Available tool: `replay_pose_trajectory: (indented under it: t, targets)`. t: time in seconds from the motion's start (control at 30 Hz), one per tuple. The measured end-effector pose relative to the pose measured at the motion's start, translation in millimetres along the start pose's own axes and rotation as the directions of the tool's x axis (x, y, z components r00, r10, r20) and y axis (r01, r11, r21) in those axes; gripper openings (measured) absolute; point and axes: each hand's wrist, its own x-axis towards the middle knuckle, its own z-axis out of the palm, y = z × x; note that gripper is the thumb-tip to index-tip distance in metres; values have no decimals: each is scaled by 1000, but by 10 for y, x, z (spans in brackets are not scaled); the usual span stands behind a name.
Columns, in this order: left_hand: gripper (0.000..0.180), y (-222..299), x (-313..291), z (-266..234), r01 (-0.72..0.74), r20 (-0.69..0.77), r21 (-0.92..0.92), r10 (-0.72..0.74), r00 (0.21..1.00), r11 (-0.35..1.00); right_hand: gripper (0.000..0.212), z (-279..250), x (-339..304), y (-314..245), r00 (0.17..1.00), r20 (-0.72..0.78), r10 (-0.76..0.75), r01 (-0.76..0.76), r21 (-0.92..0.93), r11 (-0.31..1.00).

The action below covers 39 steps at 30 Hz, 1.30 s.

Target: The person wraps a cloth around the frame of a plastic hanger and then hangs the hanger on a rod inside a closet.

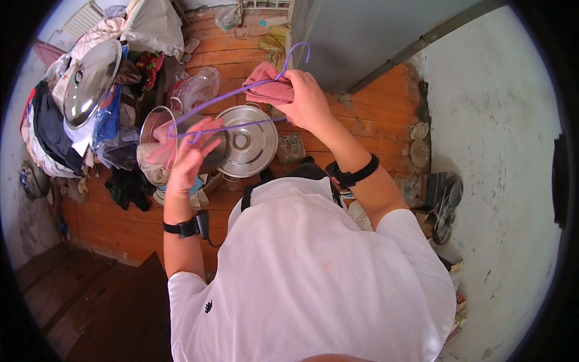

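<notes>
Cloth [260, 90]: pink, crumpled, bunched at the hook end of the hanger [229, 95], not spread along it; the bars leftward are bare.
Right hand [306, 99]: I grip cloth and hanger together.
Left hand [190, 155]: fingers spread by the far end; I cannot tell if they grip.
Hanger: thin, purple, spanning my hands.

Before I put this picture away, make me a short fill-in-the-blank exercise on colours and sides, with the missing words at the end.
1. The right hand holds a cloth and a ____ hanger.
2. The shirt is ____.
3. The domed lid and the heap of clothes are at the picture's ____ side.
4. The arm straps are ____.

Missing words: purple; white; left; black.
</notes>
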Motion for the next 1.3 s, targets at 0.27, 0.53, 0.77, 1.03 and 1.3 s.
replay_pose_trajectory:
  t: [0.27,0.53,0.77,1.03,1.3]
  targets:
    - [45,287,-80,307,285,-101,236,-268,958,929,67,-77,-155,13,985,151,-89,115,-174,978]
    - [55,122,-45,573,245,-82,440,-233,969,864,69,84,-180,-50,993,-96,-66,60,-70,996]
    - [54,124,-32,622,222,-136,490,-178,975,843,57,22,-269,-6,993,-110,-44,33,-105,994]
    - [53,319,-8,911,337,-192,747,-299,935,573,48,-82,-210,7,957,-152,-247,227,-137,964]
    - [46,119,-88,710,119,-104,937,-63,993,328,39,28,-241,144,977,-207,-53,65,51,997]
